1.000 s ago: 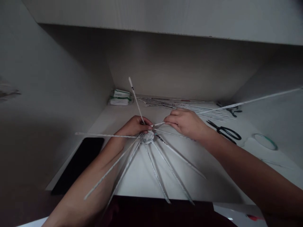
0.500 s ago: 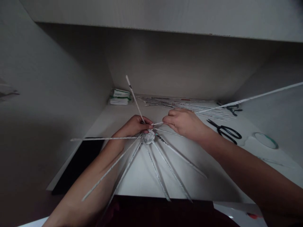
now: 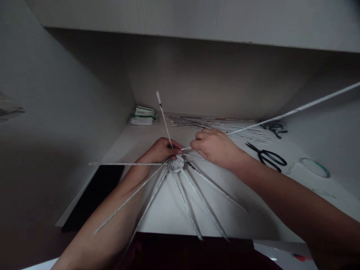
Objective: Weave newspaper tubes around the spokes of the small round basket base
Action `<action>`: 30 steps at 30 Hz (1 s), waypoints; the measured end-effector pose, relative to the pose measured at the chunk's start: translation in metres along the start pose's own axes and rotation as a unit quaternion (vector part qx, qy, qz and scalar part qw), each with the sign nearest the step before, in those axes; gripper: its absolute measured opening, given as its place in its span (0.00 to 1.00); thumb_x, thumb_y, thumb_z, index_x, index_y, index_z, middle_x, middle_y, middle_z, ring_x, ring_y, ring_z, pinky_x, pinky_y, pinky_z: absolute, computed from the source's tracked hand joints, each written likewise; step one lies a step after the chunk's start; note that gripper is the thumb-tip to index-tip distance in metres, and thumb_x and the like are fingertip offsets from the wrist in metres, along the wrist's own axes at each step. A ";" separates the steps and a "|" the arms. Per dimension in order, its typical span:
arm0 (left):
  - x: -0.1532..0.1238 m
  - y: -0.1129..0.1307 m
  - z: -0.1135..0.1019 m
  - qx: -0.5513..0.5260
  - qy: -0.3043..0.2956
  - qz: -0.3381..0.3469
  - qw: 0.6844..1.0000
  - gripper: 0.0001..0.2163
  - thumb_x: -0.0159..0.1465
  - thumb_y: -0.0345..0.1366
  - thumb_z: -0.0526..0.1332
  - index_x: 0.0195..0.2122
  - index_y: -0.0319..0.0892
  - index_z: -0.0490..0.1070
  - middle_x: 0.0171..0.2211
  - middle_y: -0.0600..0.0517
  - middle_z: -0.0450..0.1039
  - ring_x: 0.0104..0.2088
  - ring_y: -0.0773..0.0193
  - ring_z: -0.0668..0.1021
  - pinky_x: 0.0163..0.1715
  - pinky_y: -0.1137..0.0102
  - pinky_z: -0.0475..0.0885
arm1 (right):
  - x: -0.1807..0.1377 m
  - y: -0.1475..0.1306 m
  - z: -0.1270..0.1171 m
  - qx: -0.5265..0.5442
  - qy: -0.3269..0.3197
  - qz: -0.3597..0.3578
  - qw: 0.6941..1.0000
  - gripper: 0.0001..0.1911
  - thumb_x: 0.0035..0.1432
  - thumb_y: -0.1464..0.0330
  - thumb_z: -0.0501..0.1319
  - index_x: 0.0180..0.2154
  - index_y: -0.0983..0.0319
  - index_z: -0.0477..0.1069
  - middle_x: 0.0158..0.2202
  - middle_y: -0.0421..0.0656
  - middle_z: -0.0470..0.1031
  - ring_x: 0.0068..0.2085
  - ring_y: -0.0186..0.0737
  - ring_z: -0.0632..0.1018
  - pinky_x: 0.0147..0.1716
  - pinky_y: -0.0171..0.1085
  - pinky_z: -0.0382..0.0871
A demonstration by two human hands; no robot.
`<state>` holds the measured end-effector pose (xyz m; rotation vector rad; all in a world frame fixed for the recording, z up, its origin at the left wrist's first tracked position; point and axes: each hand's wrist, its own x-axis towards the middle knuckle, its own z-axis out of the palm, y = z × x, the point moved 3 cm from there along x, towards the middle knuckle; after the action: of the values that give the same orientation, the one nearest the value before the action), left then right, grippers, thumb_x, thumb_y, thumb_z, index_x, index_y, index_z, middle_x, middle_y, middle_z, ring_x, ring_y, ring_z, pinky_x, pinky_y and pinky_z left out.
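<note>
A small woven hub of rolled paper tubes (image 3: 175, 164) lies on the white desk (image 3: 168, 210), with several tube spokes fanning out toward me and to the left. My left hand (image 3: 159, 150) is closed against the hub's left side, holding an upright spoke (image 3: 164, 118) that points up and away. My right hand (image 3: 215, 146) is closed in a pinch on a long paper tube (image 3: 295, 110) that runs from the hub up to the right edge of the view. Both hands almost touch above the hub.
A bundle of spare paper tubes (image 3: 213, 125) lies at the back of the desk. Black scissors (image 3: 268, 155) and a second pair (image 3: 274, 128) lie to the right, with a tape ring (image 3: 314, 167) beyond. A dark phone (image 3: 92, 195) rests at the left edge. A folded white-green packet (image 3: 142, 115) sits back left.
My right hand has slid left toward the hub, and the far end of its long tube has risen. The upright spoke has tilted slightly right. The left hand stays put.
</note>
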<state>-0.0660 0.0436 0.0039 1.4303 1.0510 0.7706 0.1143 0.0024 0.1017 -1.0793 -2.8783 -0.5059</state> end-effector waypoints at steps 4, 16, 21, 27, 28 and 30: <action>0.000 0.001 0.002 -0.005 0.006 -0.003 1.000 0.12 0.46 0.36 0.71 0.31 0.35 0.79 0.22 0.52 0.75 0.20 0.70 0.72 0.19 0.76 0.66 | 0.001 -0.001 -0.003 -0.007 -0.008 0.001 1.000 0.10 0.63 0.70 0.54 0.35 0.61 0.75 0.33 0.46 0.74 0.36 0.42 0.71 0.33 0.39 0.53; 0.000 0.000 0.006 -0.007 0.017 -0.011 1.000 0.11 0.43 0.35 0.71 0.28 0.36 0.77 0.21 0.53 0.74 0.20 0.70 0.73 0.22 0.74 0.69 | 0.006 0.000 0.011 0.022 -0.040 0.038 0.998 0.11 0.64 0.70 0.53 0.36 0.60 0.74 0.34 0.45 0.77 0.33 0.42 0.75 0.28 0.37 0.54; 0.002 -0.004 0.006 0.019 0.024 -0.009 0.999 0.10 0.45 0.36 0.70 0.28 0.36 0.78 0.21 0.53 0.74 0.19 0.70 0.72 0.20 0.75 0.68 | 0.011 -0.004 0.014 0.030 -0.060 0.061 0.996 0.13 0.65 0.68 0.52 0.37 0.61 0.74 0.35 0.47 0.78 0.34 0.42 0.77 0.29 0.37 0.57; 0.000 -0.001 0.007 0.049 0.036 -0.002 0.998 0.12 0.46 0.40 0.70 0.28 0.36 0.78 0.19 0.54 0.72 0.18 0.71 0.70 0.18 0.76 0.65 | 0.008 -0.005 0.007 0.031 -0.067 0.062 0.995 0.15 0.65 0.62 0.51 0.37 0.60 0.75 0.34 0.45 0.78 0.34 0.42 0.77 0.26 0.37 0.53; 0.000 0.000 0.007 0.050 0.039 0.000 0.998 0.13 0.46 0.41 0.70 0.27 0.36 0.77 0.19 0.54 0.72 0.18 0.71 0.70 0.18 0.76 0.65 | 0.008 -0.005 0.006 0.027 -0.071 0.068 0.995 0.15 0.65 0.62 0.51 0.36 0.60 0.75 0.34 0.45 0.78 0.33 0.42 0.77 0.26 0.37 0.52; 0.000 0.000 0.008 0.056 0.042 0.011 0.997 0.14 0.46 0.42 0.70 0.27 0.36 0.77 0.19 0.54 0.72 0.17 0.71 0.70 0.18 0.76 0.64 | 0.007 -0.006 0.006 0.021 -0.081 0.077 0.994 0.15 0.65 0.63 0.51 0.36 0.60 0.75 0.33 0.45 0.78 0.33 0.42 0.77 0.26 0.37 0.52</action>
<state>-0.0588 0.0404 0.0029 1.5174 1.1609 0.8048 0.1056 0.0052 0.0953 -1.3814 -2.8914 -0.3646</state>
